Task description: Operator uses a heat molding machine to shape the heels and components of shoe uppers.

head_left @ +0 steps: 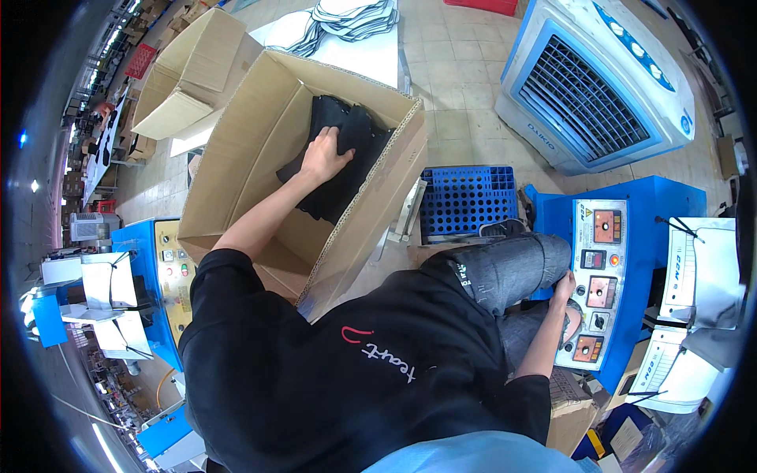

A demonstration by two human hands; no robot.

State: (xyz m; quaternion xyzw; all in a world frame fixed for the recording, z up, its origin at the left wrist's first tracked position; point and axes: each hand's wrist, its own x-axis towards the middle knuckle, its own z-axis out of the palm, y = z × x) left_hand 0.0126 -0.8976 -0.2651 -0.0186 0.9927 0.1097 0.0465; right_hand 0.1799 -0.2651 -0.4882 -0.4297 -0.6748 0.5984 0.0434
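Reaching into a tall open cardboard box, my left hand bends its fingers over dark, flat, flexible pieces. The thumb is apart from the fingers, with black material between them. These pieces lean in a loose stack against the box's far right side; their exact kind is not clear. Beside my knee, my right hand rests by the left edge of a control panel on a blue machine. Its fingers are small and partly hidden, so their grip does not show.
Another open carton stands behind the box. Flat white cut pieces lie on a white table beyond. A blue perforated crate is on the floor, near a large air cooler. To the left stands a second blue machine.
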